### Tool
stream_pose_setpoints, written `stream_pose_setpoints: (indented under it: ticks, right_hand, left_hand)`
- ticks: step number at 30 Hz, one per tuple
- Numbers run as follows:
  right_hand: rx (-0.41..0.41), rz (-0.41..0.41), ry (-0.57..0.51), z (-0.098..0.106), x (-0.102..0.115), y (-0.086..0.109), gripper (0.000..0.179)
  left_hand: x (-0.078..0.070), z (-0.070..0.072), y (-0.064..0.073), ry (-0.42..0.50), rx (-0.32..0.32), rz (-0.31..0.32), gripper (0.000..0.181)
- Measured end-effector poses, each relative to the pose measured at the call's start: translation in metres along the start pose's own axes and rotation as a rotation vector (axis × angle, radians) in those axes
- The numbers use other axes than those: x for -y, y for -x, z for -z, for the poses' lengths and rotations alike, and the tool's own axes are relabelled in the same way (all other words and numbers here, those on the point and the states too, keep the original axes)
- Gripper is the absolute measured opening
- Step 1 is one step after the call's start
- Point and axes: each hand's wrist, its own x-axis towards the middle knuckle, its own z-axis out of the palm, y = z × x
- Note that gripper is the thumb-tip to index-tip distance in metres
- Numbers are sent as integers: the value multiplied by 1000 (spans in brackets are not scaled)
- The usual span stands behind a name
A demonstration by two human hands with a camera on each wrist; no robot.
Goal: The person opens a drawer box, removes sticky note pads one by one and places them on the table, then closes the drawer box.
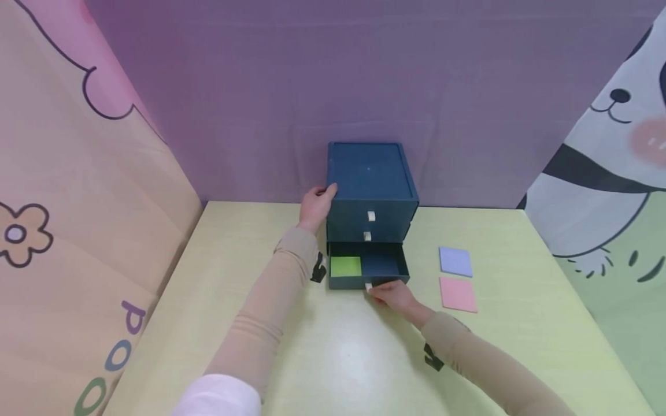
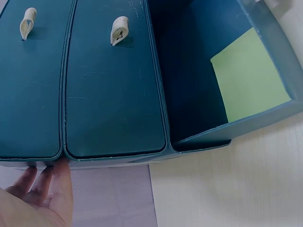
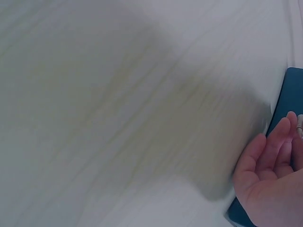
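Observation:
A dark blue desktop drawer cabinet (image 1: 369, 170) stands at the back of the table, its bottom drawer (image 1: 343, 283) pulled out. Inside that drawer, on the left, lies a green sticky note pad (image 1: 346, 267), also seen in the left wrist view. My left hand (image 1: 315, 209) rests against the cabinet's left side near the top front corner, fingers fairly straight. At the drawer's front, my right hand (image 1: 396, 296) pinches the whitish pull tab (image 1: 369, 286). The two upper drawers, each with its own tab (image 2: 120, 30), are closed.
A blue sticky note pad (image 1: 455, 262) and a pink one (image 1: 458, 294) lie on the light wooden table (image 1: 244, 248), right of the cabinet. Behind hangs a purple cloth (image 1: 260, 104). Printed cloths flank the table on both sides.

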Motion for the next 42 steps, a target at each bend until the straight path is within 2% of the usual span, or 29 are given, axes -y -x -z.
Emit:
stream_pose_setpoints:
  ticks: [6, 13, 20, 29, 42]
  right_hand:
    - [-6, 37, 23, 0, -1, 4, 25]
    - [14, 75, 112, 2, 0, 10, 21]
    - [31, 83, 80, 2, 1, 14, 19]
    - [41, 107, 164, 3, -3, 16, 21]
    - [52, 151, 159, 1, -5, 24, 23]
  left_hand:
    - [-1, -1, -1, -12, -4, 4, 60]
    - [-2, -1, 0, -15, -10, 7, 60]
    - [-2, -2, 0, -20, -14, -8, 59]
    - [-1, -1, 0, -8, -14, -7, 61]
    - [1, -1, -2, -8, -12, -8, 62]
